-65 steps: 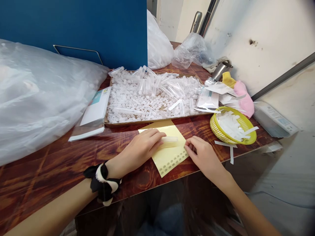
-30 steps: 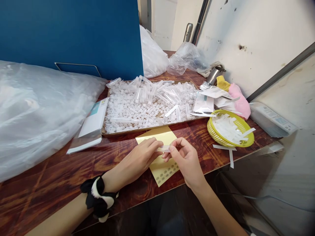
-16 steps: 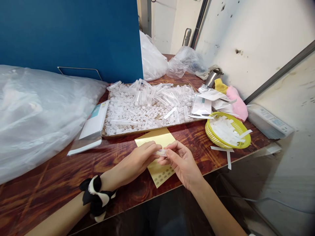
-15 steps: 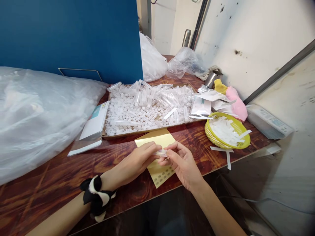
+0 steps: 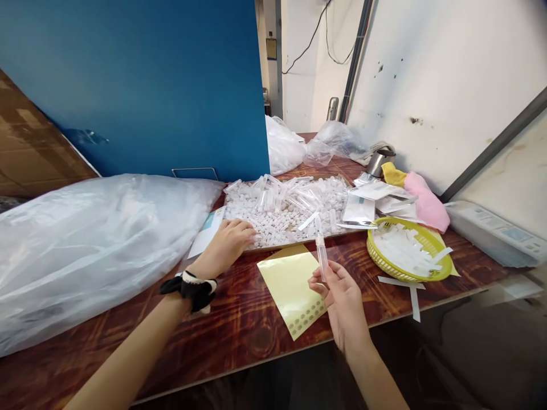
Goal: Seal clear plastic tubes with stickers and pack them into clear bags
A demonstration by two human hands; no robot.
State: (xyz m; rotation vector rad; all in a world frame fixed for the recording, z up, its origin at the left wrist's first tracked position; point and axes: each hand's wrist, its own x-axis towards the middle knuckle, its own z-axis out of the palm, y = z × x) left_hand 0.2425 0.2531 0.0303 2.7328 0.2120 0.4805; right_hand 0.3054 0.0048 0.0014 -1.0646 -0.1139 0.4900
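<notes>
Between the fingertips of my right hand (image 5: 342,304) stands a small clear tube (image 5: 322,259), nearly upright, above the right edge of a yellow sticker sheet (image 5: 290,285). My left hand (image 5: 226,245) is at the left front corner of a shallow tray (image 5: 273,249) full of small white pieces (image 5: 277,225). Its fingers are bent over the pieces, and their tips are hidden, so what they hold, if anything, does not show. Several clear tubes (image 5: 299,196) lie on top of the pieces towards the back.
A yellow basket (image 5: 384,265) of white strips stands at the right, with loose strips (image 5: 414,302) before it. Behind it lie plastic packets (image 5: 359,209) and a pink cloth (image 5: 427,199). A big plastic bag (image 5: 98,245) fills the left, before a blue panel (image 5: 149,85).
My hands have parted: the left has moved to the tray's corner, the right has kept the tube and now holds it upright. The view has shifted, showing a cardboard box at the left.
</notes>
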